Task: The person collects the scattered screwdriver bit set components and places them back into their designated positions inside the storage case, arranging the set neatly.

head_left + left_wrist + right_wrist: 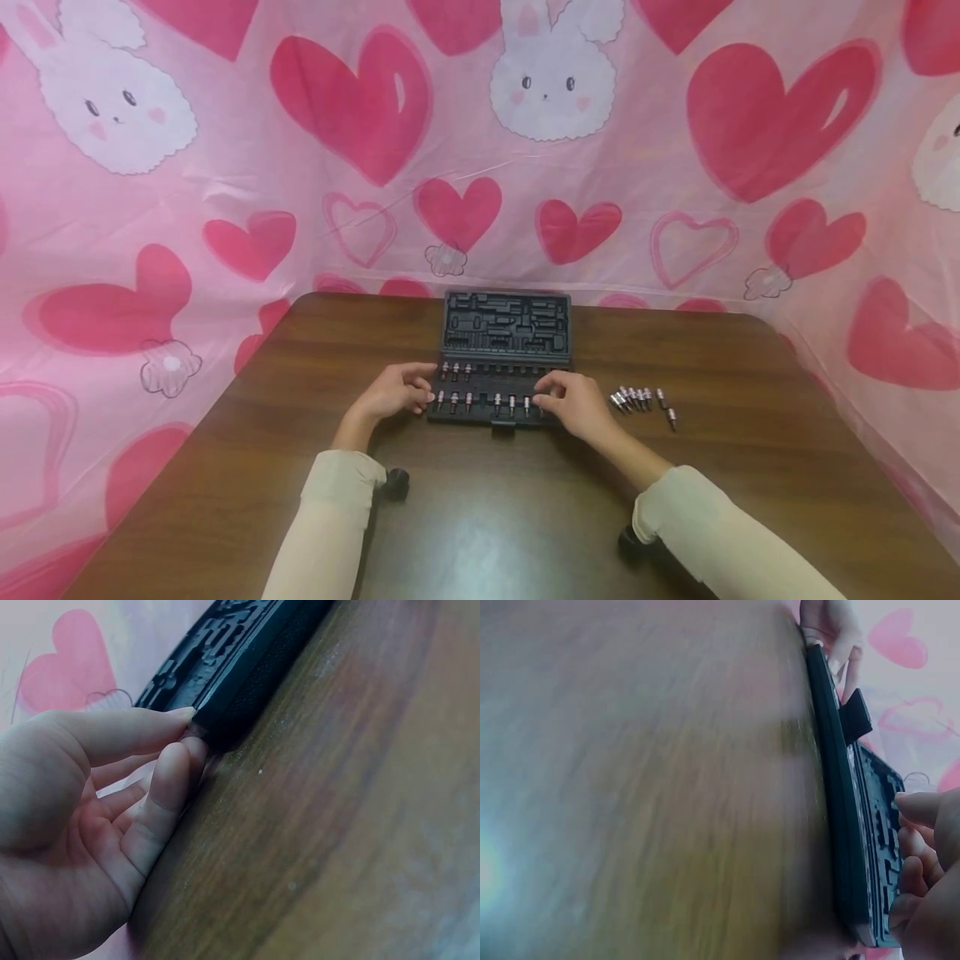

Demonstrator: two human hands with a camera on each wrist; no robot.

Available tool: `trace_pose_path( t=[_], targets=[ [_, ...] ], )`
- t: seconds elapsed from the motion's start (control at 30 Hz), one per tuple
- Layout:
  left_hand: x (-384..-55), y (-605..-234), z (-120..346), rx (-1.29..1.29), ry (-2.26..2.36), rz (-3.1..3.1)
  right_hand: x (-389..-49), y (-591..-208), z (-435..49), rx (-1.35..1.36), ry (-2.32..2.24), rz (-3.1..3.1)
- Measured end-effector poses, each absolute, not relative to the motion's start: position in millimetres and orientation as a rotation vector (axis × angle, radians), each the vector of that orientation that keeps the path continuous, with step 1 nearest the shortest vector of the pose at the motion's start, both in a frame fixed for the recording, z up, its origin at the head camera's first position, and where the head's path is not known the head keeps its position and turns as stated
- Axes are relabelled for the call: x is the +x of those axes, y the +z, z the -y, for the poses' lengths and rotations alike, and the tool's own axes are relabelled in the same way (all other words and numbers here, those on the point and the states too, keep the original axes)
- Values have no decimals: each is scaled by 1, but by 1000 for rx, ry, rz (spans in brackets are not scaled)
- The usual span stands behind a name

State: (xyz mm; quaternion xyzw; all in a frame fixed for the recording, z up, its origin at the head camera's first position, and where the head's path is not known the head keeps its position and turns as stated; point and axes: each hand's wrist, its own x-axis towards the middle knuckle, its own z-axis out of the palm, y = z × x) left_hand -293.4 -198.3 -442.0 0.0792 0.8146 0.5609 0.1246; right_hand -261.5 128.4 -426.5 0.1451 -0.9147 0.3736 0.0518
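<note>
An open black plastic case [491, 385] lies on the table, its lid [507, 325] tilted up at the back. Short metal bit sockets [454, 402] stand in two rows in its tray, with bare slots among them. My left hand [393, 390] grips the case's left edge; in the left wrist view the index fingertip [176, 718] rests at the case corner. Over the front row's right end, my right hand [573, 404] has its thumb and fingertips at a bit socket [542, 410], mostly hidden beneath them. In the right wrist view its fingers [919, 859] curl over the tray.
To the right of the case, several loose bit sockets [633, 398] lie in a cluster, with two more [672, 417] slightly apart. The brown wooden table [480, 517] reaches a pink heart-patterned cloth [465, 150] behind. The case's front latch [855, 716] sticks out.
</note>
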Motion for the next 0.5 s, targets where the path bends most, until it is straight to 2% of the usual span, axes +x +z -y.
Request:
trace_pose_path(
  t=[0.5],
  targets=[
    [-293,-443,198,233,1631,-2388,-249,-429,-183,552,996,2804]
  ],
)
